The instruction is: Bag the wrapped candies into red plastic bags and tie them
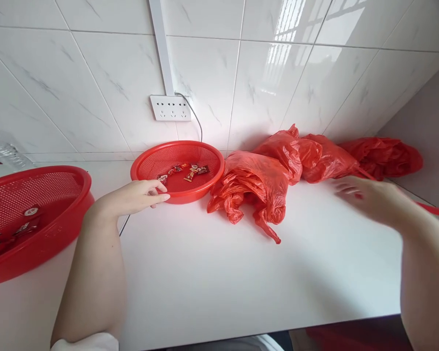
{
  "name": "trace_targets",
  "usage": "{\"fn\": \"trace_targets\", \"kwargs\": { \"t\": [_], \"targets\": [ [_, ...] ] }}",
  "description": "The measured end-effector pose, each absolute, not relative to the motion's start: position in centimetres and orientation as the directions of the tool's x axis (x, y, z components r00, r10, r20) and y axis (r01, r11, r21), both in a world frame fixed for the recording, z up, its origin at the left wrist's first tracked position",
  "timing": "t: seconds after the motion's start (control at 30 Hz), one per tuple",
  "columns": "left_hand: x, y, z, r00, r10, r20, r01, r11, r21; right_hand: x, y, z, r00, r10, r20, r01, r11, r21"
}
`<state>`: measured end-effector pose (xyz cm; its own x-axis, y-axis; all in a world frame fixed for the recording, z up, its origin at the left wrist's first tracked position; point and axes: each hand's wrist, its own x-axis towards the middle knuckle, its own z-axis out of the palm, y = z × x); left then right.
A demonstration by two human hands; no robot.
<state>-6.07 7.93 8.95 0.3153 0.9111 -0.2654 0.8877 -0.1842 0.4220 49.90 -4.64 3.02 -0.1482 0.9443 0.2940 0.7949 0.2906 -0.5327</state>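
Head view, clock positions taken from its centre. Your left hand (pixel 141 197), between 8 and 9 o'clock, is partly open at the near rim of a round red basket (pixel 186 196), a small gap showing between index finger and thumb; nothing is seen held, and contact with the rim cannot be told. The basket, at 9 o'clock, contains small wrapped packets (pixel 192 173). Your right hand (pixel 375 200), at 3 o'clock, is blurred, its fingers extended; you cannot tell whether it holds anything. Red plastic bags (pixel 267 173), crumpled, reach from the basket's side at centre towards 2 to 3 o'clock, the farther ones near your right hand. A larger red basket (pixel 51 251), also holding small items, stands on the white surface (pixel 205 282) between 8 and 9 o'clock; a wall socket (pixel 171 114) is at 11.
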Motion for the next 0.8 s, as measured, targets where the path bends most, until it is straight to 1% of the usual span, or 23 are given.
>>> {"fn": "trace_targets", "kwargs": {
  "t": [0.03,0.07,0.1,0.13,0.2,0.27,0.33,0.43,0.47,0.5,0.53,0.6,0.67,0.73,0.8],
  "targets": [
    [-6.0,7.9,9.0,0.313,0.912,-0.264,0.889,-0.184,0.42,46.9,-4.6,2.9,-0.114,0.938,0.326,0.859,0.258,-0.442],
    [-5.9,7.8,9.0,0.312,0.912,-0.265,0.89,-0.183,0.418,43.9,-4.6,2.8,-0.143,0.954,0.263,0.895,0.239,-0.378],
    [-5.7,7.7,9.0,0.313,0.912,-0.267,0.891,-0.184,0.416,40.9,-4.6,2.6,-0.19,0.971,0.148,0.911,0.23,-0.341],
    [-5.6,7.6,9.1,0.315,0.91,-0.27,0.892,-0.186,0.412,38.3,-4.4,2.4,-0.25,0.967,0.058,0.917,0.255,-0.308],
    [-5.3,7.4,9.2,0.323,0.903,-0.283,0.895,-0.194,0.403,34.2,-3.9,2.0,-0.308,0.951,-0.026,0.93,0.295,-0.22],
    [-5.2,7.2,9.3,0.332,0.896,-0.296,0.897,-0.203,0.394,31.8,-2.9,2.0,-0.287,0.956,-0.065,0.95,0.275,-0.151],
    [-5.1,6.9,9.4,0.334,0.893,-0.303,0.899,-0.204,0.388,30.9,-1.6,2.6,-0.232,0.972,-0.045,0.963,0.223,-0.149],
    [-5.1,6.6,9.5,0.33,0.898,-0.292,0.9,-0.205,0.386,30.9,-0.2,4.3,-0.124,0.986,0.109,0.965,0.145,-0.22],
    [-5.1,6.5,9.5,0.333,0.898,-0.288,0.898,-0.209,0.386,31.0,0.0,4.8,-0.095,0.984,0.15,0.963,0.129,-0.237],
    [-5.1,6.4,9.5,0.338,0.897,-0.284,0.896,-0.214,0.389,30.9,0.1,5.1,-0.086,0.983,0.161,0.962,0.124,-0.243],
    [-5.0,6.3,9.5,0.344,0.895,-0.283,0.893,-0.219,0.393,30.8,-0.1,5.2,-0.11,0.985,0.135,0.961,0.14,-0.237],
    [-5.0,6.2,9.5,0.355,0.891,-0.284,0.888,-0.227,0.401,30.1,-0.5,4.6,-0.221,0.975,0.01,0.957,0.219,-0.191],
    [-4.9,6.1,9.5,0.363,0.889,-0.281,0.885,-0.234,0.402,29.4,-0.7,3.3,-0.278,0.954,-0.109,0.958,0.268,-0.1],
    [-4.7,6.0,9.6,0.368,0.889,-0.27,0.884,-0.246,0.397,29.0,-0.4,2.0,-0.201,0.966,-0.162,0.979,0.202,-0.014],
    [-4.5,5.9,9.5,0.371,0.891,-0.262,0.885,-0.255,0.389,29.1,0.5,1.3,-0.081,0.983,-0.162,0.996,0.084,0.011]
  ]
}}
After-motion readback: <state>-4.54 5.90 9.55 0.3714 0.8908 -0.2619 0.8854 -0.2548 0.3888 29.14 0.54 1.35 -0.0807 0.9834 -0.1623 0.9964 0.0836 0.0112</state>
